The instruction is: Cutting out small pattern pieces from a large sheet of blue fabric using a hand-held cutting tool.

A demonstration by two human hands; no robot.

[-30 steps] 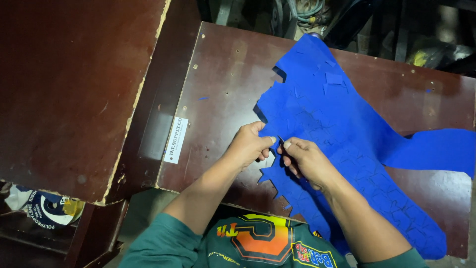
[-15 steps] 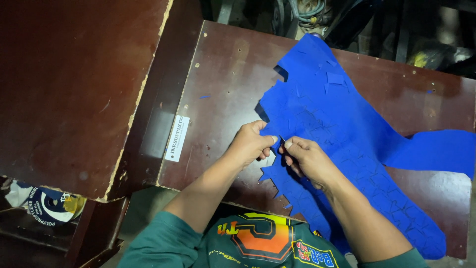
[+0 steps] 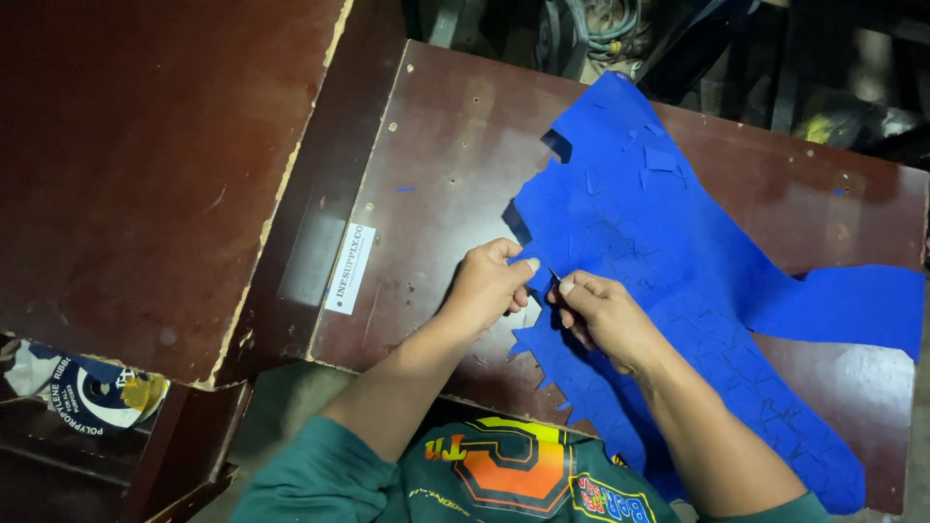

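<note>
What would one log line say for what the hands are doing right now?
left hand: pinching blue sheet edge | right hand: gripping small thin tool, kind unclear | sheet: flat on brown table, marked with shapes

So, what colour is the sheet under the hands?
The sheet is bright blue, marked with faint cut outlines; the head view shows it.

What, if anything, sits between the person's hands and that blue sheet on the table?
Nothing visible does. Both the left hand and right hand already rest on the blue sheet's jagged edge, fingertips almost meeting, with something small and thin pinched in the right hand.
</note>
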